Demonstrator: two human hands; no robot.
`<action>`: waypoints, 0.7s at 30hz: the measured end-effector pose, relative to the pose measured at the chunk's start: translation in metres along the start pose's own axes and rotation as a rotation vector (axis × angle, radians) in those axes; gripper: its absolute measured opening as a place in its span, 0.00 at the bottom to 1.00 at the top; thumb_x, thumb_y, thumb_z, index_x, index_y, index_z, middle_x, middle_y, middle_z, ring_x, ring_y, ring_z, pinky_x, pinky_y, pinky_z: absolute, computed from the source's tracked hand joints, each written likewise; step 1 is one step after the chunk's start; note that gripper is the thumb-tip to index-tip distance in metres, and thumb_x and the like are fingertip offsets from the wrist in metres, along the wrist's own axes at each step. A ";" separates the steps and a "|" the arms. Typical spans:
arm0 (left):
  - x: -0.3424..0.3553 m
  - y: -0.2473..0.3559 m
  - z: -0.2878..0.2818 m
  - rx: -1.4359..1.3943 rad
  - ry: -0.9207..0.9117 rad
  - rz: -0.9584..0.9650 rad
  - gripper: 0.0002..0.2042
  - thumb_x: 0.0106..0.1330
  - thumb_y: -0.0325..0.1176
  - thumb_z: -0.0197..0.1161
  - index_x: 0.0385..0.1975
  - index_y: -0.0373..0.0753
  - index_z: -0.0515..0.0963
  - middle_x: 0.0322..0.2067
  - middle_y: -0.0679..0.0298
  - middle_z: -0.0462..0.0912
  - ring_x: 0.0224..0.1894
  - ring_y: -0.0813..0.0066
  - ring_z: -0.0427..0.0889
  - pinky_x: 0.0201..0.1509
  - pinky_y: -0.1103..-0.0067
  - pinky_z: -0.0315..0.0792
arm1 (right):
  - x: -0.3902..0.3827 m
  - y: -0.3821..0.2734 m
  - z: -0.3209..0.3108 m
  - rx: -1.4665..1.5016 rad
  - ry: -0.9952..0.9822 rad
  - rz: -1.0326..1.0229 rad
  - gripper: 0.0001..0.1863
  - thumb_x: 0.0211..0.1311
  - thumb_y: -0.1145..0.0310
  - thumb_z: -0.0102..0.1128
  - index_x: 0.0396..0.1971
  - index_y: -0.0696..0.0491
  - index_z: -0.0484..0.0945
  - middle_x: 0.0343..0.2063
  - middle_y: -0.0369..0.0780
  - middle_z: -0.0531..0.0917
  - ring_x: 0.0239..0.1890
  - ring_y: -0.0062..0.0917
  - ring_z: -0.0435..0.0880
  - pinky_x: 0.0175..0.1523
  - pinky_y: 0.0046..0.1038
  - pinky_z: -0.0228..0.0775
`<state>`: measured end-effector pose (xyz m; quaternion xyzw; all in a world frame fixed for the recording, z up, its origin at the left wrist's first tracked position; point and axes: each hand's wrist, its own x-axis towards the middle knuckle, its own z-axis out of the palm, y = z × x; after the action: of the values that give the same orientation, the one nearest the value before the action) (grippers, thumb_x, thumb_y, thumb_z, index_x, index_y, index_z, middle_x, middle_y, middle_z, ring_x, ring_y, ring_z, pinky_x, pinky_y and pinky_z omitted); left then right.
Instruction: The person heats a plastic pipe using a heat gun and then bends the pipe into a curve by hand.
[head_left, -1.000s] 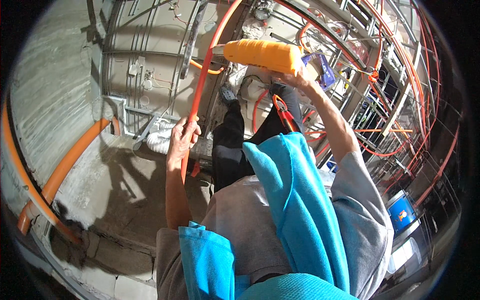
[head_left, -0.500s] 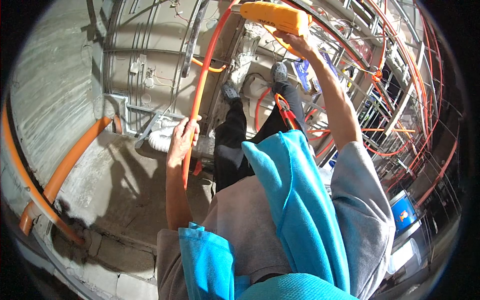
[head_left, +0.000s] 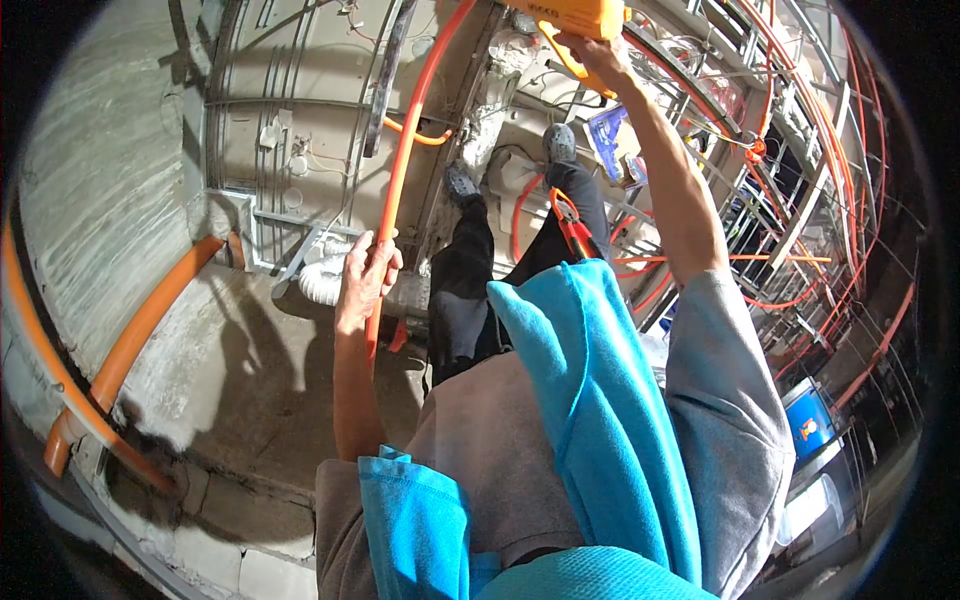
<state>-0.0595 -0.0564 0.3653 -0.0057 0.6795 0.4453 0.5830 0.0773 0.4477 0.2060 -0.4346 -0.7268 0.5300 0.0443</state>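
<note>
Two closed grips | left hand (head_left: 370, 276): orange-red tube (head_left: 402, 150), likely light, springy, take straight stretch | right hand (head_left: 598, 62): orange power tool (head_left: 576, 16), likely heavier, take handle

Two hands (head_left: 368, 278) at nine and one o'clock, one yellow tool (head_left: 572, 16) at one, two shoes (head_left: 560, 143) at twelve, probably one blue bucket (head_left: 806, 422) at four.

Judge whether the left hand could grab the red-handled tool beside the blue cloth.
Probably not: the left hand grips the orange tube, so seems not free to take the tool.
</note>
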 end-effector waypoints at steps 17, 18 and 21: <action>0.003 0.000 -0.013 0.002 -0.013 0.033 0.18 0.77 0.46 0.55 0.54 0.38 0.77 0.27 0.71 0.77 0.24 0.87 0.74 0.22 0.87 0.66 | -0.155 -0.067 0.043 -0.165 -0.131 -0.436 0.23 0.55 0.64 0.76 0.50 0.52 0.81 0.44 0.40 0.86 0.47 0.34 0.85 0.53 0.34 0.77; 0.006 0.000 -0.014 -0.007 -0.017 0.008 0.18 0.77 0.45 0.55 0.54 0.37 0.77 0.27 0.70 0.76 0.23 0.87 0.73 0.22 0.87 0.66 | -0.158 -0.068 0.043 -0.170 -0.125 -0.429 0.23 0.55 0.64 0.76 0.50 0.52 0.81 0.44 0.40 0.86 0.47 0.34 0.85 0.53 0.34 0.77; 0.018 -0.008 -0.016 -0.042 -0.051 -0.027 0.17 0.77 0.44 0.55 0.53 0.36 0.76 0.26 0.70 0.75 0.22 0.87 0.70 0.22 0.87 0.65 | -0.168 -0.057 0.040 -0.142 -0.247 -0.508 0.24 0.54 0.61 0.76 0.50 0.52 0.82 0.45 0.41 0.86 0.48 0.37 0.85 0.55 0.36 0.76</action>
<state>-0.0732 -0.0621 0.3449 -0.0156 0.6548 0.4516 0.6058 0.1268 0.3007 0.3016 -0.1727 -0.8475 0.4987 0.0562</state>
